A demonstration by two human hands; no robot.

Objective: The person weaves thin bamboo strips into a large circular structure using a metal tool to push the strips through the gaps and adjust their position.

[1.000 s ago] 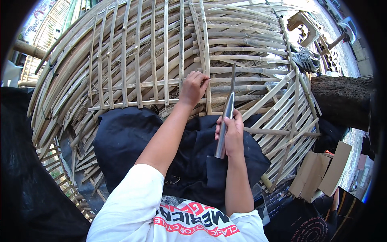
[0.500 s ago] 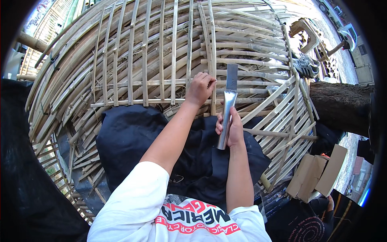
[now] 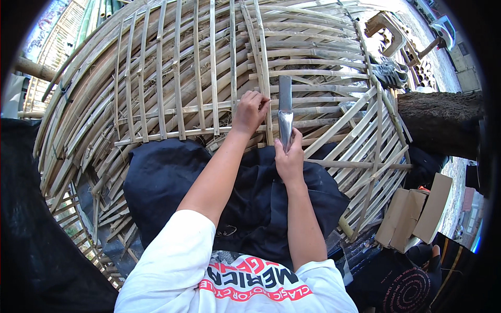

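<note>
My right hand (image 3: pixel 290 159) is wrapped round the tubular handle of a square-ended metal blade (image 3: pixel 285 104), which points away from me. Just left of it, my left hand (image 3: pixel 249 113) has its fingers pinched together against an upright bamboo slat (image 3: pixel 263 68); whatever small thing sits between the fingertips is too small to make out. That slat crosses several bamboo strips (image 3: pixel 318 99) in a curved lattice. Dark cloth (image 3: pixel 162 177) covers my legs, under both forearms.
More lattice made of bamboo strips (image 3: pixel 83 120) arches away to the left. At right lie a thick dark log (image 3: pixel 438 122), a grey shoe (image 3: pixel 389 73) and an open cardboard box (image 3: pixel 407 214). A person in dark clothes (image 3: pixel 402 281) is at the lower right.
My right hand has brought the blade left and tilted it, so its handle looks foreshortened. My left hand stays pinched at the same slat. The view has shifted slightly.
</note>
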